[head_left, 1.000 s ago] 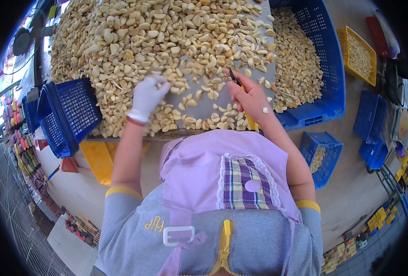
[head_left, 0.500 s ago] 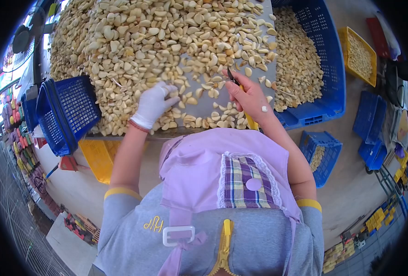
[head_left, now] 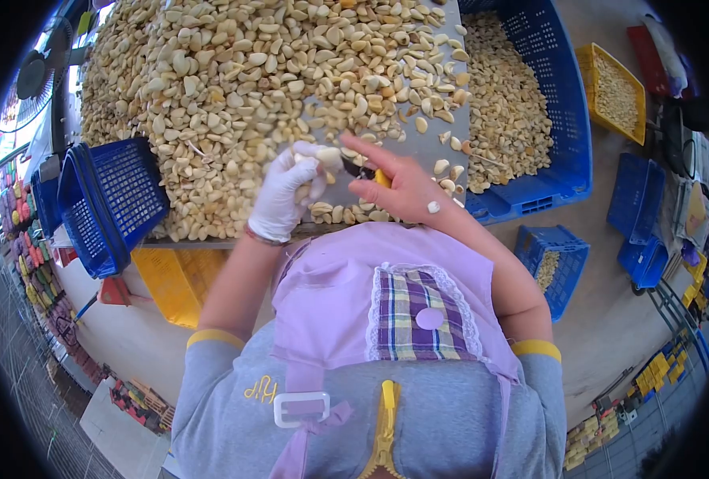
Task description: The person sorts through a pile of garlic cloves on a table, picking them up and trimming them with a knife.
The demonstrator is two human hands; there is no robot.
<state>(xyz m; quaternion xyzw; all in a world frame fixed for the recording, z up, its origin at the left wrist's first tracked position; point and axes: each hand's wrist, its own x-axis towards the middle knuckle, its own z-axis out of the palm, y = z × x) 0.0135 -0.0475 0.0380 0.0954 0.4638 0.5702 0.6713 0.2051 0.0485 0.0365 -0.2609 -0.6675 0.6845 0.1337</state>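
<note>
So the cutter (head_left: 362, 170) has black blades and a yellow handle, and it's in the right hand (head_left: 410, 188), right at the near edge of the work surface. Its long axis runs mostly sideways with a slight slant: blades point left and a bit away from the body, yellow end goes back into the palm. The right hand is wrapped round the handle with the index finger stretched out past it.

Just off the blade tip is a pale clove (head_left: 328, 159), pinched in the fingers of the gloved left hand (head_left: 286, 190). It's blurry, so I can't tell which way the clove's long axis runs, or whether the blade is touching it.

Around that, a huge heap of cloves (head_left: 235, 76) covers most of the grey tabletop (head_left: 403, 145). Big blue crate (head_left: 570, 190) full of cloves to the right, blue baskets (head_left: 119, 199) to the left, yellow crate (head_left: 167, 279) below the table edge.
</note>
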